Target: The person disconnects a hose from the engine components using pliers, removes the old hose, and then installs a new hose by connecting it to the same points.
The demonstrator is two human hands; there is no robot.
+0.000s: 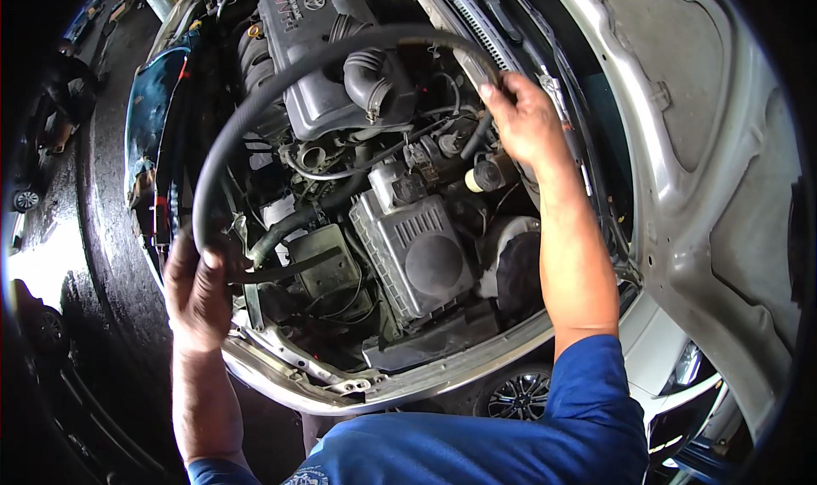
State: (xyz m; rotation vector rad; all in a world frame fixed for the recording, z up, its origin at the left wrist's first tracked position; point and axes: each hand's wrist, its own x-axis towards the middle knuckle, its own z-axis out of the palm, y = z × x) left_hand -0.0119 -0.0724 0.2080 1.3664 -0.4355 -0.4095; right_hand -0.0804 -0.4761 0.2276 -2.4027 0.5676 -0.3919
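A long black rubber hose (294, 75) arcs over the open engine bay between my hands. My left hand (202, 291) closes round its lower left part, at the front edge of the bay; a thinner black length (285, 272) runs rightward from this hand. My right hand (526, 121) pinches the other end between thumb and fingers, near the windscreen side. Below the arc lie the engine cover (311, 55), a ribbed intake elbow (366, 78) detached at its lower end, and the black air filter box (417, 247).
The raised hood (723, 145) stands at the right. A bent blue-green panel (153, 119) lines the bay's left side, and the fender edge (442, 391) runs close before me. A wheel (517, 393) shows below it. A dark wet floor (111, 204) stretches at left.
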